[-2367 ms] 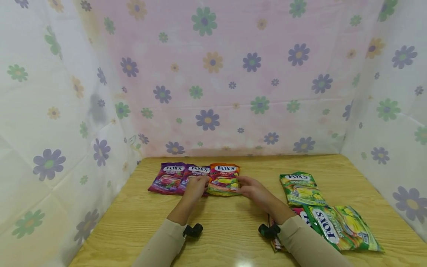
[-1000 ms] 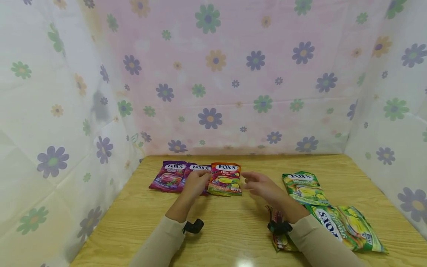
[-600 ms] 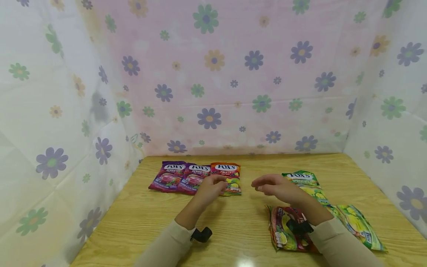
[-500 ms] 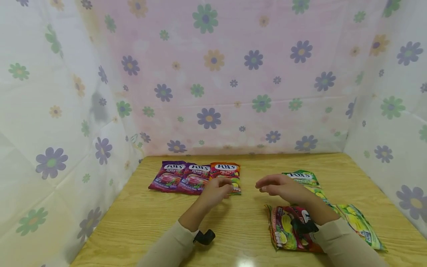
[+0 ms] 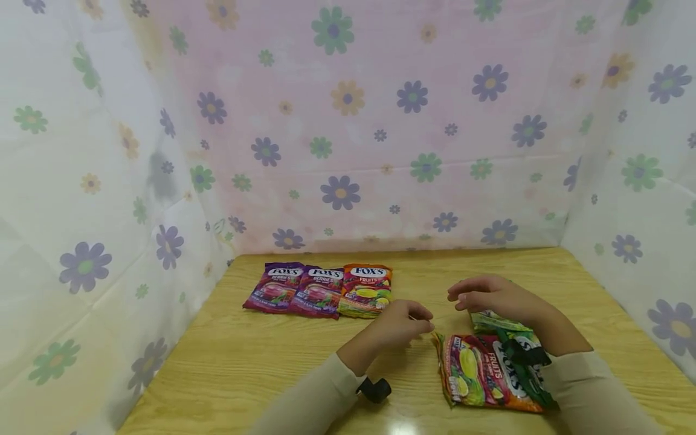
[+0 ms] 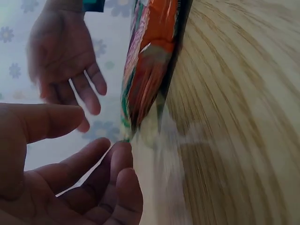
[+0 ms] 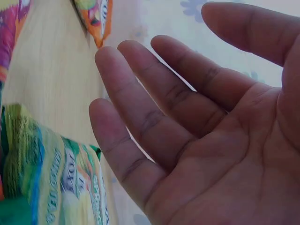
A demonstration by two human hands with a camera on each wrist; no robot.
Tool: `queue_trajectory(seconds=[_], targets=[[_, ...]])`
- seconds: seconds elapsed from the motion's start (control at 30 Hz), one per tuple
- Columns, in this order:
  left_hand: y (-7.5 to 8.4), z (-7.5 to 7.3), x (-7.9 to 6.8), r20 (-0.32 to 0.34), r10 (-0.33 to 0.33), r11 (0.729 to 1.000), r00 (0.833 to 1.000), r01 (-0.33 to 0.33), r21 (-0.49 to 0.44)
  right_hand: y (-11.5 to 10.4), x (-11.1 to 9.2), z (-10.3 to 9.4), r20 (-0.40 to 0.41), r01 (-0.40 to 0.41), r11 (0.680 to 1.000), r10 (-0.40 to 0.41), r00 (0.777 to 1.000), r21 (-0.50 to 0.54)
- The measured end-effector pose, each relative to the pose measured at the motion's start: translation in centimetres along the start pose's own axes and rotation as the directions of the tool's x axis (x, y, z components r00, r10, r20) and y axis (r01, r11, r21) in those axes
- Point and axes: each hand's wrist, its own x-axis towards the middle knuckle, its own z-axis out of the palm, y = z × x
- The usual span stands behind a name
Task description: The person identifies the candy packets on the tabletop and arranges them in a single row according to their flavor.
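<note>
My left hand (image 5: 399, 326), fingers loosely bent and holding nothing, is beside the near left corner of a red Fox's Fruits candy bag (image 5: 473, 371) lying sideways. In the left wrist view its fingertips are very close to that bag's (image 6: 150, 61) tip; whether they touch, I cannot tell. My right hand (image 5: 502, 296) hovers over a green Fox's candy bag (image 5: 489, 323), which it partly covers. The right wrist view shows the right hand's (image 7: 211, 140) palm bare and its fingers spread, beside the green bag (image 7: 51, 173). Another green bag is mostly hidden under the right forearm.
At the back left lie two purple Fox's Berries bags (image 5: 276, 289) (image 5: 318, 293), overlapping in a row with an orange-topped Fox's Fruits bag (image 5: 364, 290). The wooden table (image 5: 255, 356) ends at flower-patterned cloth walls (image 5: 380, 199).
Both hands have left the upright Fruits bag in the back row and moved right, the left to the sideways red bag, the right over the green one. The back-row bags stay put.
</note>
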Motion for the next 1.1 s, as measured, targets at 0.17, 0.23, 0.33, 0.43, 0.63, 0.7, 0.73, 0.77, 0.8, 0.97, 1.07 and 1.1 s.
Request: queue_trajectory(seconds=[0.17,0.23,0.33,0.43,0.63,0.7,0.73,0.77,0.8,0.97,1.07,1.1], targets=[[1.4,2.0,1.7,0.076,0.047,0.986,0.996,-0.059,0.156,0.2,-0.5,-0.6,0.010,0.007,1.000,-0.007,1.000,0.025],[1.7,2.7,2.3,0.125,0.072,0.976,0.990,-0.095,0.195,0.4,-0.5,-0.6,0.022,0.014,0.999,-0.015,1.000,0.044],[2.0,3.6,3.0,0.172,0.102,0.958,0.980,-0.143,0.248,0.6,-0.5,-0.5,0.032,0.019,0.998,-0.021,0.999,0.060],[2.3,4.1,3.3,0.180,0.109,0.942,0.978,-0.160,0.296,0.7,-0.4,-0.4,0.038,0.020,0.998,-0.022,0.999,0.061],[2.0,3.7,2.9,0.138,0.049,0.927,0.989,-0.096,0.362,0.9,-0.2,-0.4,0.044,0.007,0.999,-0.009,0.999,0.045],[1.8,3.2,2.5,0.130,0.031,0.931,0.991,-0.077,0.358,0.8,-0.1,-0.5,0.044,-0.001,0.999,-0.001,0.999,0.044],[1.6,3.0,2.3,0.130,0.025,0.932,0.991,-0.070,0.356,0.8,-0.1,-0.5,0.044,-0.005,0.999,0.003,0.999,0.043],[1.5,2.7,2.1,0.128,0.019,0.933,0.992,-0.064,0.355,0.8,-0.1,-0.6,0.045,-0.009,0.999,0.007,0.999,0.047],[1.4,2.4,1.9,0.126,0.012,0.934,0.992,-0.056,0.353,0.7,-0.1,-0.6,0.045,-0.012,0.999,0.009,0.999,0.049],[0.7,1.0,0.8,0.114,-0.014,0.941,0.993,-0.025,0.336,0.7,-0.1,-0.6,0.038,-0.035,0.998,0.033,0.999,0.046],[0.2,0.2,0.1,0.099,-0.027,0.947,0.995,-0.006,0.322,0.9,-0.1,-0.5,0.037,-0.048,0.998,0.046,0.998,0.044],[0.1,0.0,-0.1,0.091,-0.031,0.946,0.995,0.000,0.323,0.9,-0.1,-0.4,0.036,-0.057,0.997,0.056,0.998,0.049]])
